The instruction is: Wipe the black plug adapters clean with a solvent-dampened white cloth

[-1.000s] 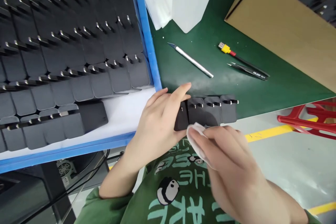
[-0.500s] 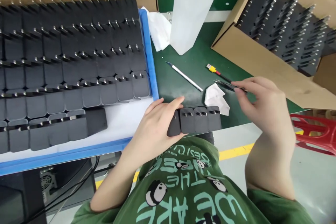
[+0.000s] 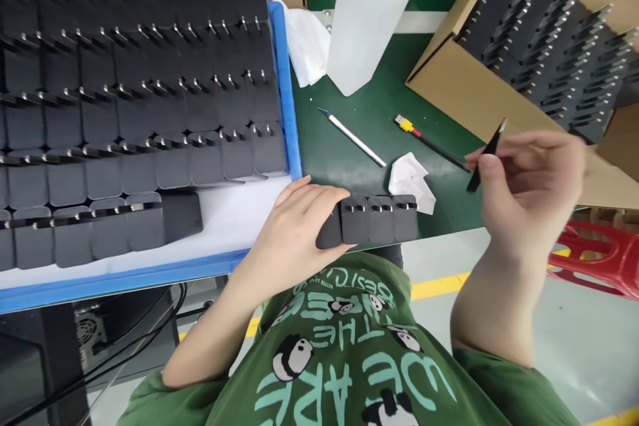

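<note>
Along the bench's front edge lies a short row of black plug-in power adapters (image 3: 382,223), their metal prongs up. My left hand (image 3: 294,226) is closed round the left-hand adapter (image 3: 328,231) of that row, thumb at the near side and fingers at the far side. Off to the right, my right hand (image 3: 532,190) is raised and pinches a pair of black tweezers (image 3: 489,154), which stand upright between thumb and fingers. Behind the row are a crumpled white wipe (image 3: 412,181), a craft knife (image 3: 354,138) and a USB cable (image 3: 424,140) with a yellow plug end.
A blue-edged tray (image 3: 282,80) full of black adapters takes up the left. A cardboard box (image 3: 464,90) holding more adapters stands at the right back. Between them are a white plastic bottle (image 3: 374,13) and a white cloth (image 3: 307,46). A red stool (image 3: 599,253) is at lower right.
The tweezers have swung from lying flat, pointing left, to upright as my right hand turned and moved right. My left hand stays on the adapter.
</note>
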{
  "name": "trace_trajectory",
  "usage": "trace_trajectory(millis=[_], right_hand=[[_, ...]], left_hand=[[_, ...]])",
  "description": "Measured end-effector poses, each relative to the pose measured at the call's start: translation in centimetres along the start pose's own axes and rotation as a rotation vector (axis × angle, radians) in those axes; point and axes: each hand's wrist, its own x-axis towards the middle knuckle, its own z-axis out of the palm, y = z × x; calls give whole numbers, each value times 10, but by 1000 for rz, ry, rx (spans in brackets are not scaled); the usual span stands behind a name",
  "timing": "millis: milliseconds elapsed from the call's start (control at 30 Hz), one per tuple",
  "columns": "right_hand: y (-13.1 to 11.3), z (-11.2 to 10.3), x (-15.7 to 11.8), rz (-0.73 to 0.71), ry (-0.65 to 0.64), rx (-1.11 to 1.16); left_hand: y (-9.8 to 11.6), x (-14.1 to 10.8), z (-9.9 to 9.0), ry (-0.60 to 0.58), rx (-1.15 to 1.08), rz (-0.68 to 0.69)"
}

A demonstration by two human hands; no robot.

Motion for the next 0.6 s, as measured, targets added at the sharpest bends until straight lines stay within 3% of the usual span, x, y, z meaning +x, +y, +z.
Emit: trace_trajectory(millis=[100,167,300,400,500,600], right_hand=[[-17,-13,-15,50,120,320],[-16,-23,-27,74,129,405],[6,-44,-50,4,135,454],[12,-49,-56,-41,201,422],[-15,-44,-54,-60,282,602],[-61,-39,-52,-107,325,718]], left_hand=[[-1,0,0,-1,11,7],[-2,-1,0,21,8,28],[2,-3,-3,111,-41,63],[16,0,-8,286,-222,75],[41,8,-13,528,-462,146],[67,15,-18,729,-487,179]])
